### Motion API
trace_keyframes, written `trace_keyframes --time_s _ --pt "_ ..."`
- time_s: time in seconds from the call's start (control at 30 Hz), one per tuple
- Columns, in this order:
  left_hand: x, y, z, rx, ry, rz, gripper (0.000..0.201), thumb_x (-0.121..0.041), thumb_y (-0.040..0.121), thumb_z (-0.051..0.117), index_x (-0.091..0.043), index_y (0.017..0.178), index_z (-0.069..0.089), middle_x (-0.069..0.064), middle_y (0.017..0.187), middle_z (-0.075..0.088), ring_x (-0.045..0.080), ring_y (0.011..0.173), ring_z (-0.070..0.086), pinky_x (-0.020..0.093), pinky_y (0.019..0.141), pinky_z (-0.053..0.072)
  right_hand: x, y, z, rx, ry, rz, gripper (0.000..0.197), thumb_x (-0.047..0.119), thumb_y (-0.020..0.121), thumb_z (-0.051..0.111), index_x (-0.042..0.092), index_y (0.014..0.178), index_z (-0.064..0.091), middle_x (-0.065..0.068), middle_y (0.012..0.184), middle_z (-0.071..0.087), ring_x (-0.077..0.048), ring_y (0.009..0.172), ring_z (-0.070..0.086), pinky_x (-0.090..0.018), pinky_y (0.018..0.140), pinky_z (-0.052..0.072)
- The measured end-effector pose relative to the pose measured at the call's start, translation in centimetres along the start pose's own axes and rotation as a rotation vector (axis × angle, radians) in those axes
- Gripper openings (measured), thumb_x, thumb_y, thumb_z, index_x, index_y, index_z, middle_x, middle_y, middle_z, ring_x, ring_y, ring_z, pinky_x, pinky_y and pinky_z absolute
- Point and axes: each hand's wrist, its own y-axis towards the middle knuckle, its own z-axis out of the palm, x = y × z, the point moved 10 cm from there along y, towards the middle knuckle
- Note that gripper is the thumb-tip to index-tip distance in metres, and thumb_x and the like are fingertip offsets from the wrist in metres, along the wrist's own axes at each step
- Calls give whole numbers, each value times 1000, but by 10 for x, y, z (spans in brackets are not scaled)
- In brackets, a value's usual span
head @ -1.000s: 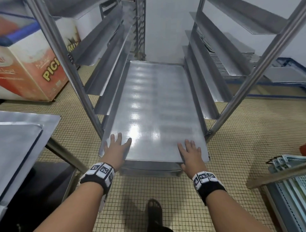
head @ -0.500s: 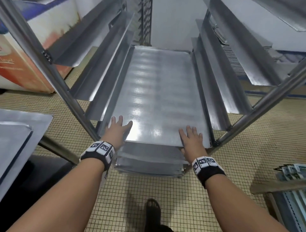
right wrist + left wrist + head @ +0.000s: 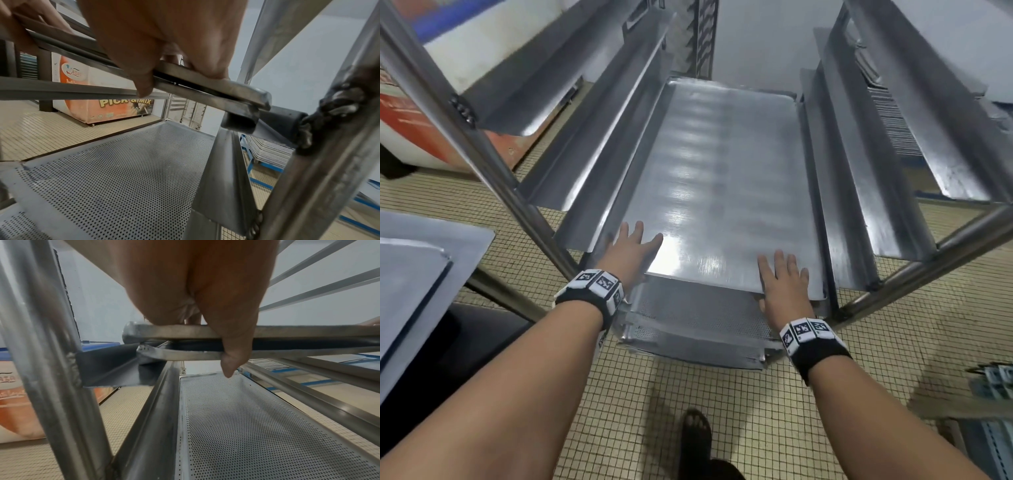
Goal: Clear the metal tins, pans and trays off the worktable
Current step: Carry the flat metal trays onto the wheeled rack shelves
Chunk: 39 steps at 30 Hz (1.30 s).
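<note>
A flat steel tray (image 3: 722, 178) lies on the runners of a wheeled rack (image 3: 482, 154), its near edge just short of the rack's front. My left hand (image 3: 631, 253) grips the tray's near left corner and my right hand (image 3: 784, 284) its near right corner. Each hand has its fingers flat on top. In the wrist views the left hand (image 3: 195, 288) and right hand (image 3: 164, 40) each hook a thumb down over the tray edge (image 3: 308, 332) (image 3: 226, 87) and over a second thin tray edge right beneath it.
Perforated trays (image 3: 698, 315) (image 3: 246, 426) (image 3: 123, 170) sit on lower runners and stick out toward me. A steel worktable (image 3: 414, 291) stands at my left, an orange freezer chest (image 3: 414, 113) beyond it. More trays are stacked at the right (image 3: 893, 126). My foot (image 3: 695, 431) stands on the tiled floor.
The tray has slid deeper into the rack with both hands following it forward. My head has come closer, and the perforated trays below now show.
</note>
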Motion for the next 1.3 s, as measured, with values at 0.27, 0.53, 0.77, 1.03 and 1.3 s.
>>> trace_keyframes --time_s 0.27,0.53,0.77,1.03,1.3 --pt "7 -38 15 -110 49 -7 85 -21 93 69 -24 156 13 16 166 5 37 154 6 51 119 30 8 -20 0 33 -42 71 80 23 96 56 16 157 4 -20 163 5 -36 151 6 -51 121 19" --pt "52 -159 40 -127 -198 -54 58 -30 92 67 -25 146 46 6 151 47 27 133 49 40 110 46 73 -93 -15 9 -65 119 63 34 90 60 15 145 35 -15 149 37 -31 140 33 -45 116 29" --pt "185 -300 70 -12 -327 -393 38 -35 92 54 -25 129 62 2 127 66 26 107 66 40 88 57 258 -144 -27 139 -24 -218 26 21 94 51 12 117 60 -12 119 63 -32 108 64 -39 88 54" --pt "349 -544 131 -161 -425 -923 43 -29 97 50 -23 139 53 5 145 53 27 134 49 37 107 43 525 -242 -21 147 28 -725 29 31 95 57 19 120 63 -7 114 69 -28 103 67 -39 89 55" --pt "380 -736 242 -98 -596 -1372 49 -36 99 49 -20 144 43 9 147 43 33 134 46 46 108 43 683 -351 24 149 -26 -1099 46 33 97 52 16 140 50 -11 143 50 -30 133 46 -41 111 37"
